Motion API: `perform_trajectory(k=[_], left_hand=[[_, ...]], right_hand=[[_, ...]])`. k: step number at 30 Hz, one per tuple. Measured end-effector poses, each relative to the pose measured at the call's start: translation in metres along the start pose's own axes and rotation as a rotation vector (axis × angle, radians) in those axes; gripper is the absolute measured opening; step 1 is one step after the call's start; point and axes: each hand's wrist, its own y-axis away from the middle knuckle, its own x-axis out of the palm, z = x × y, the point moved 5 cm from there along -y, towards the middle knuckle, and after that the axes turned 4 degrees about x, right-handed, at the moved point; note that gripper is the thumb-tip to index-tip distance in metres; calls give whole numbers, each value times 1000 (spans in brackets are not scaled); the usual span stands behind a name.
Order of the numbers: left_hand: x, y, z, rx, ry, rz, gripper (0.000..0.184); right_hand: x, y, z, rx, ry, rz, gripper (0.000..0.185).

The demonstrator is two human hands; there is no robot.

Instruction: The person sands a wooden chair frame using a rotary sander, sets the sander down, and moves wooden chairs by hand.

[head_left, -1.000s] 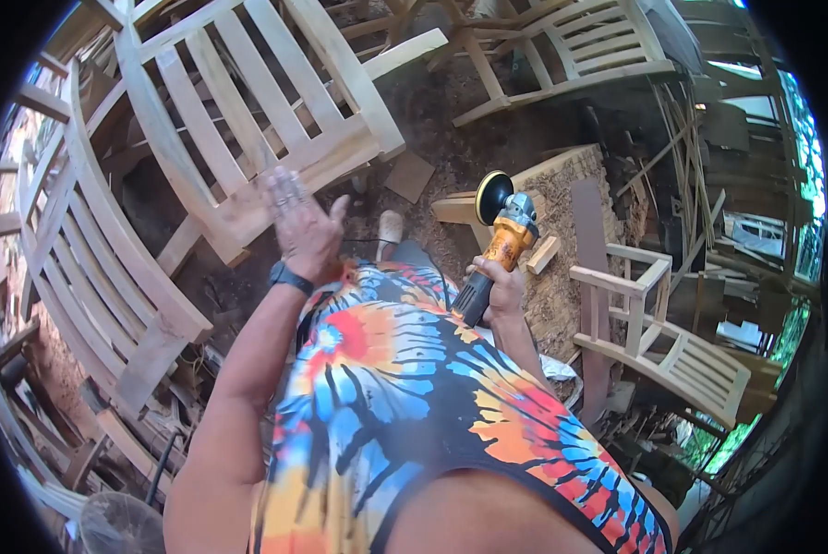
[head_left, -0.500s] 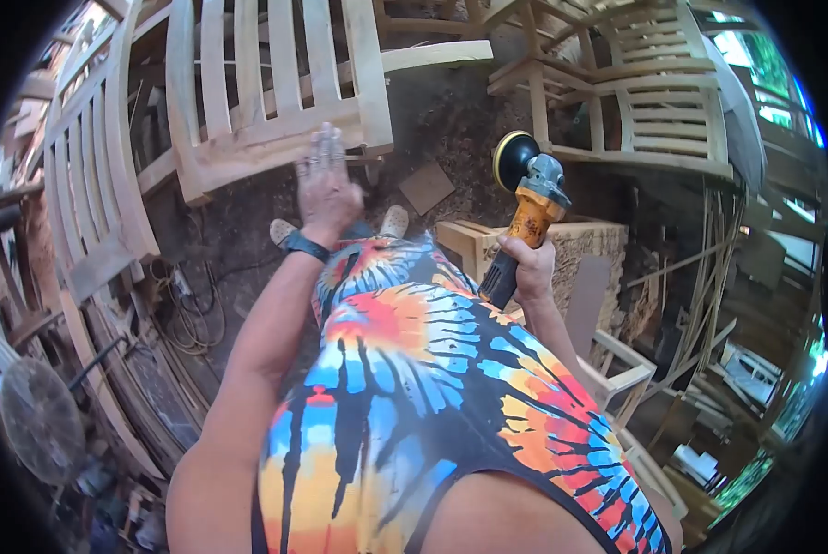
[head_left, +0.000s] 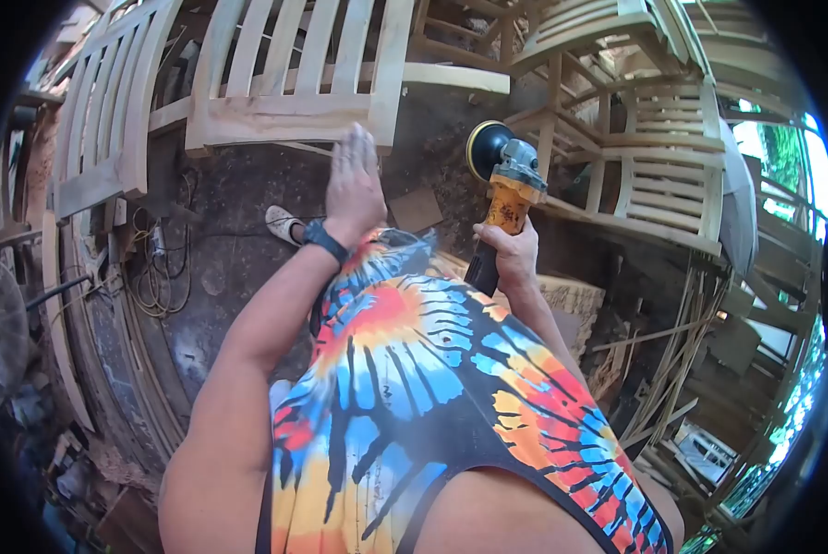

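My left hand [head_left: 356, 192] is held out flat with its fingers straight, palm down. Its fingertips are at the lower edge of a slatted wooden panel [head_left: 289, 109]; whether they touch it I cannot tell. On the right, my right hand [head_left: 511, 249] is wrapped round the dark handle of an angle grinder [head_left: 513, 189] with a yellow body. The grinder is upright in the picture, its round black pad [head_left: 489, 150] with a yellow rim turned up and to the left, apart from the wood.
More slatted wooden panels [head_left: 100, 120] stand at the left. Wooden chair frames [head_left: 668, 175] crowd the upper right. Coiled cords [head_left: 160, 277] lie on the dusty floor, near a flat brown board [head_left: 416, 209]. Thin wood strips [head_left: 677, 342] lean at the right.
My left hand has drawn back from over the panel's bottom rail to its lower edge. The grinder sits a little further left, and the whole view has shifted.
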Motion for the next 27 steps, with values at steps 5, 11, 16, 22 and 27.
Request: perform_trajectory(k=[5,11,16,22,27], left_hand=[[-36,32,-56,-144,875,722,66],[-37,5,-66,-830,1875,601,53],[-47,-24,-81,-734,2047,371,37],[-43,-13,-60,-664,2093,271,28],[-43,-5,-44,-673,2113,349,26]], right_hand=[[9,-20,22,-29,192,106,47],[60,-30,52,-144,427,195,52],[98,-21,47,-169,505,274,49],[129,6,66,-140,647,156,45],[147,15,65,-90,680,107,46]])
